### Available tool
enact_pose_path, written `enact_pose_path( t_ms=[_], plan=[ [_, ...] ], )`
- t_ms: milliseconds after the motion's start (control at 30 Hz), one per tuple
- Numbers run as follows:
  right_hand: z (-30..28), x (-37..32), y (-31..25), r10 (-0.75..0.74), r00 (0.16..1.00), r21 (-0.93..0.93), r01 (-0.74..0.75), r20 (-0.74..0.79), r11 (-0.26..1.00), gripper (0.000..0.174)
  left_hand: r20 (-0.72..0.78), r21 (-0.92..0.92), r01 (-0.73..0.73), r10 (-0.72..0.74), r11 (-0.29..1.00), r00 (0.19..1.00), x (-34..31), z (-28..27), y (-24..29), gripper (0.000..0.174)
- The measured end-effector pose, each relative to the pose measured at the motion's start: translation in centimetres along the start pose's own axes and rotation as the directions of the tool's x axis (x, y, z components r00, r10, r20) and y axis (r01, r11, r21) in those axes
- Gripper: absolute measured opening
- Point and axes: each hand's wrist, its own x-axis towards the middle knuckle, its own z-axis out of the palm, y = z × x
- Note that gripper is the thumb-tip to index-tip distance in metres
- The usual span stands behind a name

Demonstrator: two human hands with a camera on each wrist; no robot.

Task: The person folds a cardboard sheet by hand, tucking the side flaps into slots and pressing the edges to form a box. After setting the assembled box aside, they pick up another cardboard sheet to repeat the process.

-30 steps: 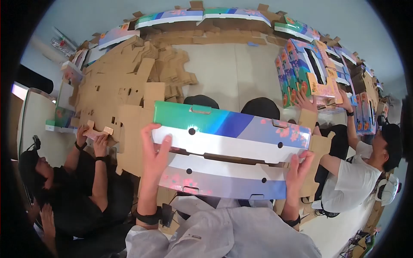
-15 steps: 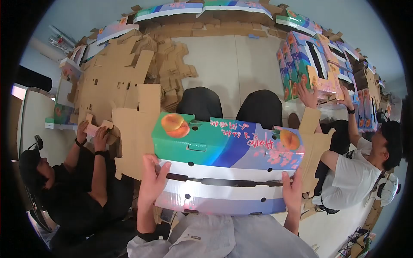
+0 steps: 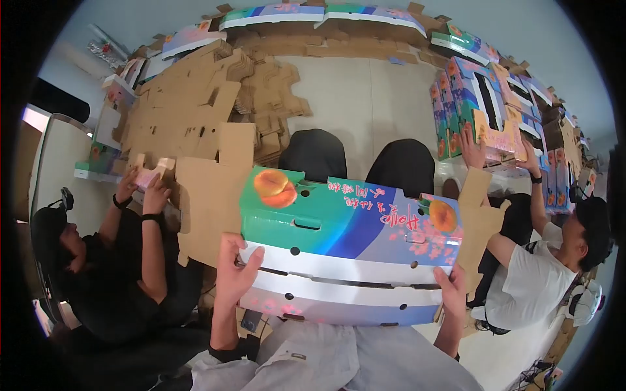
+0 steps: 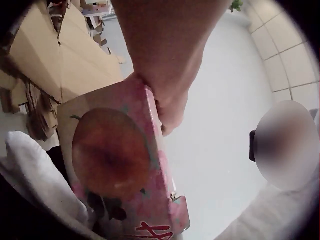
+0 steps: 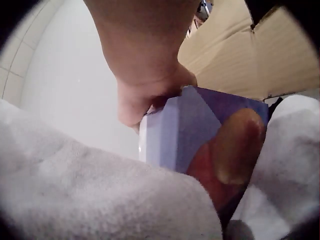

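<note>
Held: printed carton [image 3: 326,215], lying lengthwise above grey clothing [image 3: 313,355]. Gripped left end in partly closed left hand [image 3: 238,270], thumb over white band; gripped right end likewise in right hand [image 3: 453,290]. Had brown cardboard sheets [image 3: 186,107] ahead left, printed boxes [image 3: 460,101] ahead right.

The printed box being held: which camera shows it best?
The head view: it shows the box lengthwise between left hand and right hand. Each wrist view shows only the part near its own hand, with a printed fruit; in the right one, pale cloth hides some.
</note>
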Motion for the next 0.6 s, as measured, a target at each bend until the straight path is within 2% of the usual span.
enact_pose_path(
  t_ms=[33, 100, 133, 200, 233, 300, 333, 400, 433, 467, 500, 567, 600],
  plan=[
    [0.2, -0.1, -0.2, -0.046, 0.999, 0.087, 0.048, -0.024, 0.995, 0.026, -0.007, 0.001, -0.005, 0.005, 1.0, 1.0, 0.1, -0.1, -0.3, 0.029],
    [0.2, 0.0, 0.2, -0.137, 0.99, 0.246, 0.143, -0.041, 0.959, 0.025, -0.031, -0.1, -0.102, 0.099, 0.99, 0.995, 0.4, -0.4, -0.8, 0.029],
    [-0.2, 0.0, 1.0, -0.139, 0.99, 0.248, 0.144, -0.038, 0.958, 0.025, -0.034, -0.098, -0.104, 0.101, 0.99, 0.994, 0.4, -0.7, -1.3, 0.029],
    [-0.5, 0.0, 1.7, -0.228, 0.965, 0.196, 0.25, -0.129, 0.948, 0.025, -0.051, -0.175, -0.165, 0.158, 0.971, 0.986, 0.2, -1.2, -2.5, 0.026],
    [-0.6, 0.0, 1.4, -0.222, 0.967, 0.197, 0.244, -0.126, 0.95, 0.025, -0.051, -0.173, -0.159, 0.152, 0.972, 0.987, 0.0, -1.6, -2.5, 0.026],
    [-0.5, 0.0, 0.5, -0.223, 0.97, 0.12, 0.234, -0.099, 0.965, 0.015, 0.082, -0.192, -0.185, 0.204, 0.964, 0.976, -0.2, -2.1, -2.3, 0.03],
    [-0.8, 0.2, 1.1, -0.226, 0.969, 0.121, 0.238, -0.1, 0.964, 0.015, 0.083, -0.192, -0.188, 0.207, 0.963, 0.975, -0.3, -2.2, -1.8, 0.03],
    [-1.3, 0.9, 1.9, -0.196, 0.95, -0.011, 0.199, -0.243, 0.98, 0.022, 0.113, -0.126, 0.11, -0.096, 0.986, 0.989, -0.8, -1.8, -0.2, 0.051],
    [-1.0, 1.3, 1.6, -0.187, 0.946, -0.134, 0.156, -0.264, 0.979, 0.031, 0.11, -0.127, 0.101, -0.087, 0.987, 0.99, -0.5, -1.4, 0.0, 0.051],
    [-0.9, 1.7, 0.7, -0.198, 0.944, -0.129, 0.168, -0.263, 0.977, 0.031, 0.158, -0.091, 0.017, -0.003, 0.996, 0.987, 0.2, -1.0, 0.4, 0.061],
    [-0.6, 1.8, -0.1, -0.165, 0.962, -0.151, 0.134, -0.219, 0.979, 0.027, 0.208, -0.058, -0.065, 0.076, 0.996, 0.975, 0.7, -0.9, 0.8, 0.071],
    [0.5, 1.4, -1.6, -0.138, 0.978, -0.167, 0.111, -0.158, 0.98, 0.024, 0.21, 0.001, -0.086, 0.084, 0.996, 0.974, 0.9, -0.7, 1.1, 0.072],
    [1.4, 1.1, -2.5, -0.14, 0.964, -0.199, 0.095, -0.224, 0.975, 0.019, 0.218, 0.055, -0.1, 0.085, 0.994, 0.972, 1.0, -0.7, 1.0, 0.074]
  ],
)
